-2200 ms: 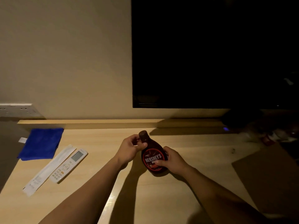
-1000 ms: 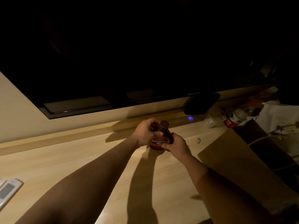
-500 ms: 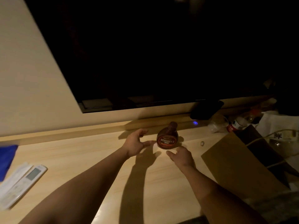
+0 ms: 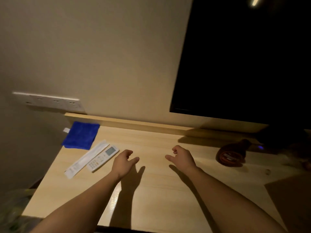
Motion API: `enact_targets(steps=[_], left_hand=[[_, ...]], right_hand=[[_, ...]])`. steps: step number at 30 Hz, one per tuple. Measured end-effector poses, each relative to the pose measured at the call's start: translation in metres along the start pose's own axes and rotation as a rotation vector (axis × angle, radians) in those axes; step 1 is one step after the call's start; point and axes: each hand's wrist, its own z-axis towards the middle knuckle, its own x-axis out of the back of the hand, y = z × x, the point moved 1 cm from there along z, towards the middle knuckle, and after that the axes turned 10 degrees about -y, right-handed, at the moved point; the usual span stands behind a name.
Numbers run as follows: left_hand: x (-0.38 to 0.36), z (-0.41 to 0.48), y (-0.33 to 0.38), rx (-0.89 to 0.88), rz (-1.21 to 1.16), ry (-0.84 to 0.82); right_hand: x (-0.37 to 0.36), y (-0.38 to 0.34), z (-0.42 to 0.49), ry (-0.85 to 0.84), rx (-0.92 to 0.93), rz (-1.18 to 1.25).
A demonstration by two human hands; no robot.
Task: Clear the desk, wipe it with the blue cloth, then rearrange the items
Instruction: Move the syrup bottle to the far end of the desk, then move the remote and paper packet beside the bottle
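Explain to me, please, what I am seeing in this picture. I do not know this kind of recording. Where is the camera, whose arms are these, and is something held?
There is no machine here. A person wears one wide camera on the head, and it looks forward and down, so you see the person's own two bare arms. The left hand and the right hand hover over a wooden desk with the fingers loosely curled. Both are empty.

On the desk, at the far left, lies a folded blue cloth. Beside it are a white remote control and a long white paper sleeve. At the right stands a brown syrup bottle, apart from both hands. The big black shape on the wall is a dark screen.
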Motion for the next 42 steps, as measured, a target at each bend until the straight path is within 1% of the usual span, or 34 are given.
enact_targets(steps=[6,9,15,20,24,29,33,38,42], left_hand=[[0.067,-0.003,-0.055,0.088,-0.047,0.131],[0.093,-0.002,-0.079,0.143,-0.054,0.168],[0.118,0.004,-0.118,0.184,0.059,0.143],[0.122,0.013,-0.138,0.175,0.157,0.094],[0.112,0.009,-0.151,0.156,0.195,0.129],[0.084,0.000,-0.171,0.118,0.251,0.220],[0.082,0.002,-0.181,0.128,0.192,0.232],[0.081,0.001,-0.191,0.073,0.173,0.255],[0.075,0.000,-0.197,0.029,0.273,0.255]], right_hand=[[-0.059,-0.081,0.034,-0.109,0.122,-0.115],[-0.089,-0.112,0.053,-0.165,0.163,-0.168],[-0.141,-0.155,0.091,-0.264,0.262,-0.307],[-0.163,-0.178,0.115,-0.281,0.335,-0.470],[-0.175,-0.187,0.128,-0.324,0.431,-0.622],[-0.188,-0.188,0.140,-0.355,0.544,-0.798],[-0.188,-0.186,0.147,-0.336,0.631,-0.889],[-0.183,-0.179,0.150,-0.348,0.704,-0.924],[-0.168,-0.156,0.148,-0.303,0.666,-0.870]])
